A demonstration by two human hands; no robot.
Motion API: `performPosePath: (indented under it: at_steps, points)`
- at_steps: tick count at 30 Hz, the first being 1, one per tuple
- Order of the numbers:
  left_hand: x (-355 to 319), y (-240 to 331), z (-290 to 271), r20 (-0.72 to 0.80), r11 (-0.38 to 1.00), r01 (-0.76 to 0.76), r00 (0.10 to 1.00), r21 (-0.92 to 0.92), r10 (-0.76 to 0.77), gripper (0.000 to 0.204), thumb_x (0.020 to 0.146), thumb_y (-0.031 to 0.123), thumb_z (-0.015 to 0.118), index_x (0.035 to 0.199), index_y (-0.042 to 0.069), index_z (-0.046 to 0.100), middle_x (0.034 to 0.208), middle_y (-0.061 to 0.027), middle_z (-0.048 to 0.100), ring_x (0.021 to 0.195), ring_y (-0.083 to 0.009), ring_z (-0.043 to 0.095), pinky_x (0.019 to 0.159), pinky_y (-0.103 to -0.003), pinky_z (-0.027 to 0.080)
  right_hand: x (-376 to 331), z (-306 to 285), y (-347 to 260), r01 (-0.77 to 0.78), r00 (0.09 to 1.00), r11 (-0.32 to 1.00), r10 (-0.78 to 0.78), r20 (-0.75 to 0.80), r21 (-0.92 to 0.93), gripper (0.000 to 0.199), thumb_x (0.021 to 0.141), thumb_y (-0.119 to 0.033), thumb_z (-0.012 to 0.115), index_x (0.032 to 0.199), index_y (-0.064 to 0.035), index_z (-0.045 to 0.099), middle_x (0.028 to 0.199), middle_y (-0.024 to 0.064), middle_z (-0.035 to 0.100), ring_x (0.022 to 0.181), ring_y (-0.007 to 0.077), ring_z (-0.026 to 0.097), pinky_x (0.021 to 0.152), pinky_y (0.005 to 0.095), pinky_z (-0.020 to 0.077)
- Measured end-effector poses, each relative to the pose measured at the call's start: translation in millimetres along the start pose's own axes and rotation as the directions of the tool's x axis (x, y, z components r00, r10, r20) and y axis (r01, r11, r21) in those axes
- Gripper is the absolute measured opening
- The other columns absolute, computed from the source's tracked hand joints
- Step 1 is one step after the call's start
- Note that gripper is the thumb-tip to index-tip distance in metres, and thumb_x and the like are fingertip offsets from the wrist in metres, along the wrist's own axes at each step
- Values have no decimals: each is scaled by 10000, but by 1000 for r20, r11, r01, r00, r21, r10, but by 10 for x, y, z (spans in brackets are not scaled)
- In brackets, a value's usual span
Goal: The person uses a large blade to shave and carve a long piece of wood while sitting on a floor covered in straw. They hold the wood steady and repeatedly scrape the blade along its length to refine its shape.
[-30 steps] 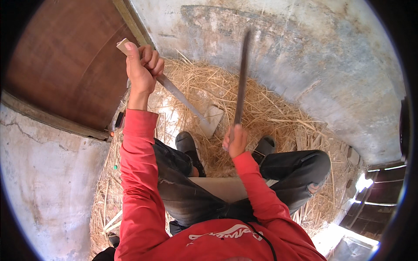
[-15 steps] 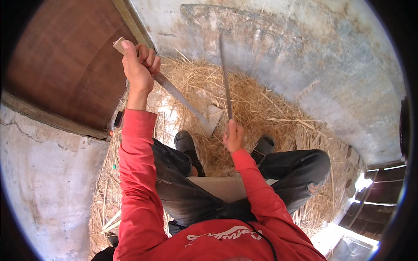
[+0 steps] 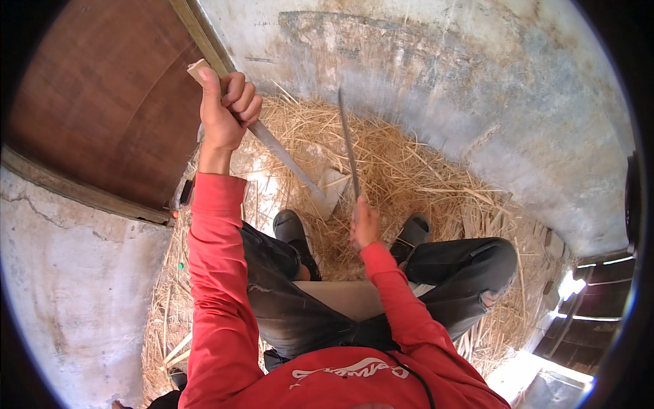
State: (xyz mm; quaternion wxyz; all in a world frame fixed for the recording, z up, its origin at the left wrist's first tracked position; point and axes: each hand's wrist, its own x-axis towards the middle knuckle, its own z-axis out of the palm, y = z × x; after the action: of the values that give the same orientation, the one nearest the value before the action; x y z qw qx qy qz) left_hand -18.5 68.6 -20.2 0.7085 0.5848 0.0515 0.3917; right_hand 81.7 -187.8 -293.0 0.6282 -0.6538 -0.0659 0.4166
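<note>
My left hand [image 3: 230, 109] is raised at the left, closed in a fist with the thumb up around a long flat strip [image 3: 285, 155]. The strip's tan squared end sticks out above the thumb; its greyish lower length narrows down toward the straw. I cannot tell its material. Between my knees, my right hand [image 3: 366, 223] is wrapped round the lower end of a long knife [image 3: 349, 140], whose thin dark blade points up and away, nearly edge-on. The fingers hide its handle. Strip and blade are apart.
Loose straw [image 3: 402, 163] covers the floor, with a pale flat piece [image 3: 332, 193] lying near the strip's lower end. A curved, stained wall [image 3: 490, 88] rises ahead. At the left is a brown panel [image 3: 102, 102] in a wooden frame. My legs [image 3: 449, 273] are bent around a pale seat [image 3: 347, 298].
My right hand has drawn back slightly toward me, and the blade's tip has dropped lower against the wall. My left hand, still holding the strip, has shifted a little right and down.
</note>
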Motion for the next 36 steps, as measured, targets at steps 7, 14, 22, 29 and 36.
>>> performPosePath:
  at_steps: [7, 14, 22, 29, 36]
  points:
    - [20, -63, 189, -46, 995, -12, 999, 104, 17, 699, 912, 785, 389, 619, 177, 206, 547, 61, 162, 477, -78, 125, 432, -277, 118, -588, 102, 449, 402, 910, 899, -413, 32, 174, 542, 1005, -543, 462, 751, -66, 499, 548, 35, 438, 436, 159, 437, 433, 328, 384]
    - [36, -62, 232, -74, 992, -47, 996, 121, 56, 697, 927, 758, 409, 622, 167, 201, 549, 55, 165, 475, -79, 109, 432, -274, 123, -740, 93, 296, -415, 905, 907, 420, -71, 77, 561, 987, -558, 511, 715, -70, 468, 540, 30, 431, 404, 166, 417, 395, 336, 383]
    - [25, -79, 189, -115, 989, -88, 988, 122, 102, 681, 975, 688, 408, 592, 156, 225, 530, 58, 187, 458, -71, 159, 412, -267, 147, -919, 259, -1272, 448, 827, 776, -548, 123, 444, 620, 967, -689, 395, 892, -76, 450, 576, 27, 418, 459, 152, 423, 475, 344, 423]
    - [-21, -270, 192, -218, 997, -51, 975, -51, 39, 641, 970, 678, 438, 620, 182, 234, 544, 60, 178, 456, -90, 147, 429, -279, 136, -1272, 95, -123, -312, 943, 948, 302, 139, 55, 587, 976, -614, 486, 741, -76, 467, 562, 19, 417, 394, 134, 401, 375, 315, 365]
    - [-174, -484, 282, -301, 997, -68, 951, 30, 74, 616, 997, 565, 493, 591, 185, 227, 543, 55, 157, 441, -86, 180, 398, -279, 169, -1275, -105, -1668, 189, 970, 962, -214, 117, 197, 576, 997, -606, 436, 799, -66, 469, 568, 11, 414, 412, 119, 401, 398, 289, 362]
